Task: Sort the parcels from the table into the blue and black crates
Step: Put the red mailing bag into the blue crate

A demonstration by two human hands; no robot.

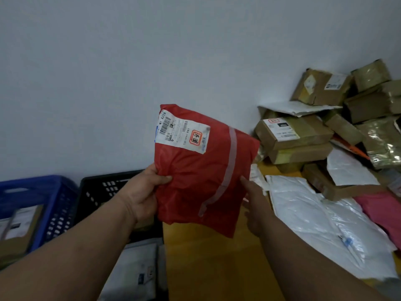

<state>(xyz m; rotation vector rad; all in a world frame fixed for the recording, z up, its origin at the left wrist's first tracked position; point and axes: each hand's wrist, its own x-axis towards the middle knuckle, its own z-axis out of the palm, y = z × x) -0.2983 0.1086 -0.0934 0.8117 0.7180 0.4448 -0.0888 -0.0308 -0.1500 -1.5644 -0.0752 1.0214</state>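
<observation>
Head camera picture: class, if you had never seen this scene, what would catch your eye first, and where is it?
The red parcel with its white label, held up mid-frame against the pale wall; the left hand grips its lower left edge and the right hand is at its right edge. Next, the heap of cardboard boxes piled at right, then the blue crate and black crate at lower left.

Crinkled matt red plastic mailer with a paper label; right of the hands, glossy white poly bags, tape-shiny cardboard boxes; left, perforated plastic crates
</observation>
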